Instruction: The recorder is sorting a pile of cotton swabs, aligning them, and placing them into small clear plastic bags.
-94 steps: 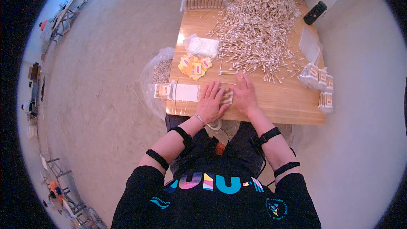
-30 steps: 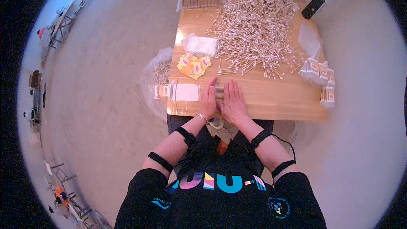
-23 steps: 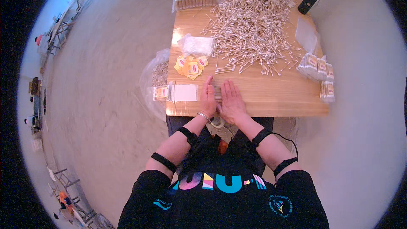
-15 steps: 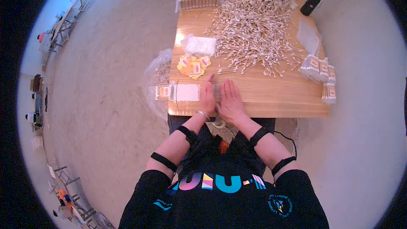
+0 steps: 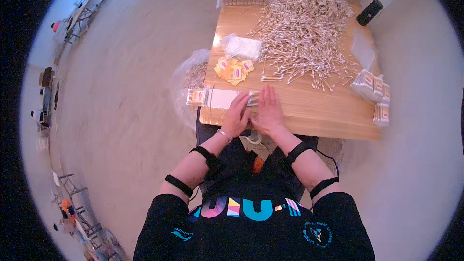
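A short row of cotton swabs [image 5: 254, 98] lies side by side on the wooden table between my hands. My right hand [image 5: 269, 112] lies flat along the row's right side, fingers stretched out together. At the left side of the row is my left hand [image 5: 236, 117], its fingers extended and slightly bent, the tips touching the swabs. It partly covers the right end of a white rectangular pad [image 5: 223, 99]. Left of the pad, a clear packet of swabs with a yellow card [image 5: 196, 97] sits at the table's left edge.
A large heap of loose swabs [image 5: 304, 29] covers the far table [image 5: 319, 111]. Yellow cards [image 5: 235, 71] and a clear bag [image 5: 243, 47] lie beyond my left hand. Filled packets [image 5: 371, 87] stand at the right edge, a black cylinder [image 5: 370, 12] behind. A plastic sack [image 5: 191, 77] is at left.
My view has shifted, so the table appears farther right and tilted. My left hand has turned, fingers leaning right toward the row, and more of the swabs now shows between my hands.
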### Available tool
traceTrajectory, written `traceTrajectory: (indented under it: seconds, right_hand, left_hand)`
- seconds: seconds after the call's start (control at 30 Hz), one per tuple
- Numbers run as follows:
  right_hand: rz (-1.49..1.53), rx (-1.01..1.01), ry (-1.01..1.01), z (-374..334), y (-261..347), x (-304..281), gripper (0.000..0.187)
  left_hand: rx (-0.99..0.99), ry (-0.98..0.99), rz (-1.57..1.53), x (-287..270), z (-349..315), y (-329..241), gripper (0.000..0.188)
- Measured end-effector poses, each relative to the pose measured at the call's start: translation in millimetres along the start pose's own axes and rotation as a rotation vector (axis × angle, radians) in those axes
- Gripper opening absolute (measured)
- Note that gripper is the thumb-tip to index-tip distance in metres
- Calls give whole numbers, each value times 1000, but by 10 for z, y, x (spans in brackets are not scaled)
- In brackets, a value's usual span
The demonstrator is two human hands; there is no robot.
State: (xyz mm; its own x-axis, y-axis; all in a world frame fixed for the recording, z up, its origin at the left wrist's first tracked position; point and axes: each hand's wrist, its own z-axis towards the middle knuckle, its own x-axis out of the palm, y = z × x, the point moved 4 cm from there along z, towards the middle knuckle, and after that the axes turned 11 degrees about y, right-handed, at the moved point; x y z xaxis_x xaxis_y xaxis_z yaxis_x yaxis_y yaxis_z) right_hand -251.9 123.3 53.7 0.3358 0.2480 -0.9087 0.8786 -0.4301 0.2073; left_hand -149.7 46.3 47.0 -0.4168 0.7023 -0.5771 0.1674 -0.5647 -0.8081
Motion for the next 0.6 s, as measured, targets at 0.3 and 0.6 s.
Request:
traceTrajectory:
  seconds: [0.3,0.6]
  right_hand:
    - [-100,-41,-113,10,-46,110,91]
    - [-53,-45,-129,22,-62,122,92]
  left_hand:
    - [-47,223,418,35,-167,-286,57]
    - [-67,270,462,74,-140,-262,62]
